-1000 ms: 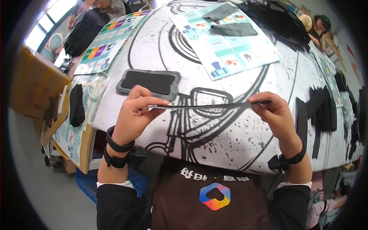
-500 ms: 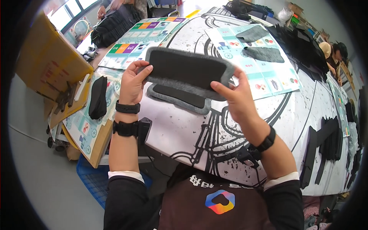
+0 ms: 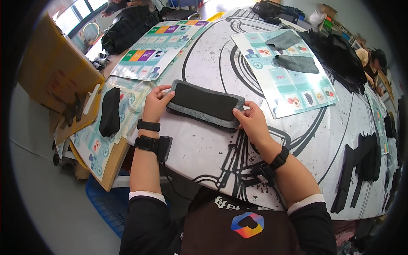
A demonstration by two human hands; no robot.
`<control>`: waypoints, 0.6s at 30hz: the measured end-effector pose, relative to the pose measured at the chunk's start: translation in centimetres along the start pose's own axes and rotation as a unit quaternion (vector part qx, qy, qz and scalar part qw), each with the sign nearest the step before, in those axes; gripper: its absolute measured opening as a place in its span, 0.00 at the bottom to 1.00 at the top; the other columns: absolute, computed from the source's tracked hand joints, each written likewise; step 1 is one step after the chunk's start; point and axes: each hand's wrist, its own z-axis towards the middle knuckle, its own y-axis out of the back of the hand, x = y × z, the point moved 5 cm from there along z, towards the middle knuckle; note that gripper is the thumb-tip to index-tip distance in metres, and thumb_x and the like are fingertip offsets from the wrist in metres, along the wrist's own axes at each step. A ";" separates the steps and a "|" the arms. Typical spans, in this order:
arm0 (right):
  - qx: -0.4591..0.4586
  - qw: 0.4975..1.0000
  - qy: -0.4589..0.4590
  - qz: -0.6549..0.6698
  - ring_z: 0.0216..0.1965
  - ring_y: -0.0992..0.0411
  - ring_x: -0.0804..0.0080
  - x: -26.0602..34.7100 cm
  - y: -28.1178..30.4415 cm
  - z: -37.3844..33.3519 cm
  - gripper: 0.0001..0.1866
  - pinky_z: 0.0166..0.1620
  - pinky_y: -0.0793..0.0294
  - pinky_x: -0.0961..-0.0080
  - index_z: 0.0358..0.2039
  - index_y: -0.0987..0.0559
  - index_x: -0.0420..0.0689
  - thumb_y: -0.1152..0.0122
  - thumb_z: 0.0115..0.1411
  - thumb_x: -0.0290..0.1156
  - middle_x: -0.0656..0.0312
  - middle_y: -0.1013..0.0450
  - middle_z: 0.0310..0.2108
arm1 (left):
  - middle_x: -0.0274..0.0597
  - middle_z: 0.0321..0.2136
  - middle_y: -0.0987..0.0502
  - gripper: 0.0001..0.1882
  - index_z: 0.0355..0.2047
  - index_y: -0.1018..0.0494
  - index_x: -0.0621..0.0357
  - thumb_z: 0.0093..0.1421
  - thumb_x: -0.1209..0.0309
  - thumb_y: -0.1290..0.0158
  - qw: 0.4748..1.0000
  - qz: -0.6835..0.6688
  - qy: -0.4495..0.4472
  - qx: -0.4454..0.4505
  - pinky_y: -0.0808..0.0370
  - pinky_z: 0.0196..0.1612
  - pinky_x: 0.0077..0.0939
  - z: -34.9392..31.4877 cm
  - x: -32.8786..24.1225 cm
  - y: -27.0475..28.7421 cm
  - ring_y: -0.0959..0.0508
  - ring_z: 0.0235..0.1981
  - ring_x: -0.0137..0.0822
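Note:
Both my hands hold a long rectangular pad, black in the middle with a fuzzy grey border. It lies nearly level, low over the white table. My left hand pinches its left end, thumb on top. At the right end my right hand grips the corner, its thumb pressed on the face. Under it a dark edge shows; a second, similar pad there is almost wholly hidden. Farther right, two grey fuzzy fabric pieces rest on a printed sheet.
Left of my arm lies a black fabric piece near a cardboard box. Black strips lie at the right, and a black fabric heap behind. A co-worker is at the far right. A blue basket stands below the table.
Both hands have lowered the pad toward me, from tilted up to nearly flat. It now covers the second pad, which showed on the table before.

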 end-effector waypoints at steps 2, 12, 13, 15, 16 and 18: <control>-0.008 0.999 0.021 -0.038 0.19 0.30 0.77 0.6 0.0 -0.5 0.24 0.23 0.31 0.79 0.48 0.34 0.32 0.39 0.56 0.33 0.60 0.26 0.21 | 0.33 0.24 0.23 0.19 0.45 0.29 0.66 0.54 0.72 0.41 1.000 0.029 -0.001 0.001 0.35 0.29 0.12 -0.1 0.8 0.2 0.29 0.25 0.19; -0.007 0.976 0.122 -0.180 0.20 0.28 0.69 2.2 0.1 -0.8 0.13 0.26 0.31 0.75 0.41 0.29 0.40 0.41 0.56 0.29 0.57 0.28 0.18 | 0.32 0.22 0.24 0.19 0.44 0.30 0.62 0.53 0.72 0.40 0.995 0.097 0.001 0.003 0.36 0.27 0.14 -0.3 0.6 -0.3 0.29 0.23 0.20; -0.007 0.976 0.120 -0.180 0.20 0.28 0.69 2.0 0.1 -0.8 0.13 0.26 0.31 0.75 0.41 0.29 0.40 0.41 0.56 0.29 0.57 0.28 0.18 | 0.32 0.22 0.24 0.19 0.44 0.30 0.62 0.53 0.72 0.40 0.995 0.097 0.004 0.004 0.36 0.27 0.14 -0.3 0.8 -0.3 0.29 0.23 0.20; 0.000 0.969 0.126 -0.215 0.22 0.28 0.69 1.9 0.0 -0.8 0.09 0.27 0.31 0.75 0.35 0.26 0.39 0.40 0.55 0.29 0.57 0.28 0.19 | 0.31 0.20 0.26 0.19 0.43 0.29 0.61 0.51 0.71 0.38 0.995 0.103 0.010 -0.004 0.36 0.28 0.16 -0.2 1.0 -0.3 0.31 0.22 0.21; 0.000 0.969 0.125 -0.214 0.22 0.28 0.69 1.8 0.0 -0.7 0.09 0.27 0.31 0.75 0.35 0.26 0.39 0.40 0.55 0.29 0.57 0.28 0.19 | 0.31 0.20 0.26 0.19 0.43 0.29 0.61 0.51 0.71 0.38 0.995 0.104 0.011 -0.003 0.36 0.28 0.16 -0.1 1.1 -0.3 0.31 0.22 0.21; 0.015 0.971 0.134 -0.199 0.23 0.28 0.67 1.6 -0.1 -0.7 0.08 0.29 0.30 0.74 0.32 0.25 0.38 0.40 0.54 0.29 0.56 0.28 0.22 | 0.33 0.22 0.25 0.20 0.44 0.29 0.61 0.50 0.71 0.38 0.992 0.123 0.004 -0.002 0.34 0.29 0.17 0.0 1.3 -0.3 0.31 0.23 0.22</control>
